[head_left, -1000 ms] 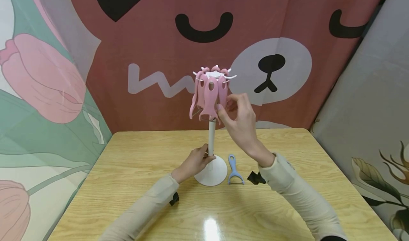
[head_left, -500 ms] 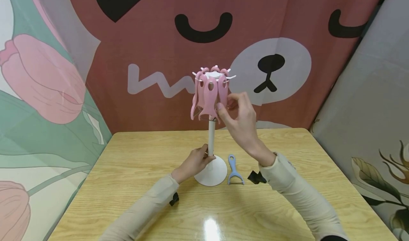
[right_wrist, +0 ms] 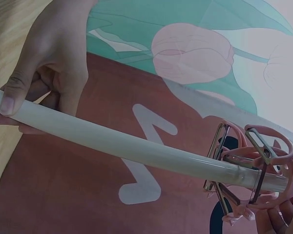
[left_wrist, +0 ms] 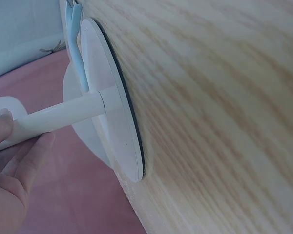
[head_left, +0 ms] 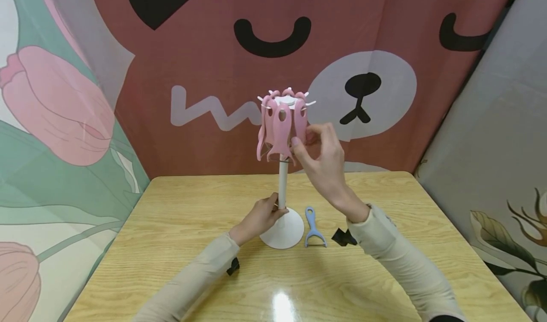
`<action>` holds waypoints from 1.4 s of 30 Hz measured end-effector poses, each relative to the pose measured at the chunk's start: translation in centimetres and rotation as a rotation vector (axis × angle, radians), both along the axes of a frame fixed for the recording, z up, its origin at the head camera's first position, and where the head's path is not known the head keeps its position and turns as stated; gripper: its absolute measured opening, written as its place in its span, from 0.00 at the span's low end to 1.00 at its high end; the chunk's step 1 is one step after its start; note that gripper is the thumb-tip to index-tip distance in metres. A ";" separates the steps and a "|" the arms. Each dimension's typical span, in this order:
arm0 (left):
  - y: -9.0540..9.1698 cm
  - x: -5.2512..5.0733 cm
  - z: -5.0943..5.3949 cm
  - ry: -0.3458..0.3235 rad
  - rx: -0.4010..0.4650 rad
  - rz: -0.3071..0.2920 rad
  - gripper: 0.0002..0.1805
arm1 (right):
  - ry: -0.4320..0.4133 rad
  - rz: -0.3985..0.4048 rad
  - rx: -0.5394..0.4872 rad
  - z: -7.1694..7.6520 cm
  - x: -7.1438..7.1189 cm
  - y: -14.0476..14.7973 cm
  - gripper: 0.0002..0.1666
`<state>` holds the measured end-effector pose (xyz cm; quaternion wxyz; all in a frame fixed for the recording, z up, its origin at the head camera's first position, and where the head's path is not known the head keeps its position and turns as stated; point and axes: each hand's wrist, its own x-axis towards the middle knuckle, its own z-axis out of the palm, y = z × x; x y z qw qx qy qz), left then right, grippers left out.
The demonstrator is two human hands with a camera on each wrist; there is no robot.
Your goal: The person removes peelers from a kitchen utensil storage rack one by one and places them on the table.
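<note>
A white stand (head_left: 283, 182) with a round base (head_left: 286, 239) rises upright from the table. Pink Y-shaped peelers (head_left: 280, 132), several of them, hang by their handle holes from white hooks at its top. My left hand (head_left: 256, 220) grips the pole low down, thumb and fingers around it, just above the base in the left wrist view. At the stand's right side my right hand (head_left: 325, 163) pinches one hanging pink peeler (head_left: 301, 120) between thumb and fingers. In the right wrist view, metal blades (right_wrist: 261, 187) surround the pole, and the right fingers (right_wrist: 283, 219) show only partly.
A blue peeler (head_left: 312, 227) lies on the wooden table (head_left: 192, 208), right of the base. Black pieces (head_left: 343, 237) lie beside the right sleeve, and another black piece (head_left: 233, 266) by the left sleeve. Printed curtains (head_left: 192, 65) hang behind and at both sides.
My right hand has shifted slightly to the right, and the pink peeler it pinches has swung a little that way. My left hand stays on the pole.
</note>
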<state>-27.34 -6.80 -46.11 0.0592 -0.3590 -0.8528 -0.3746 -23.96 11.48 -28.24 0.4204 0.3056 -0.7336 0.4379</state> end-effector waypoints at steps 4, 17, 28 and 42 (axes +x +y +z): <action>0.0 0.1 0.1 -0.009 -0.002 -0.005 0.10 | 0.003 0.011 -0.005 -0.1 0.0 0.0 0.20; 0.0 0.0 -0.1 0.015 0.003 -0.005 0.10 | 0.041 0.035 -0.014 0.1 0.0 0.4 0.19; 0.0 0.1 -0.1 0.017 0.011 -0.007 0.11 | 0.058 0.016 -0.026 0.1 0.1 0.7 0.22; 0.0 0.1 -0.1 0.007 0.008 -0.004 0.12 | 0.062 0.027 -0.026 -0.1 0.0 1.2 0.19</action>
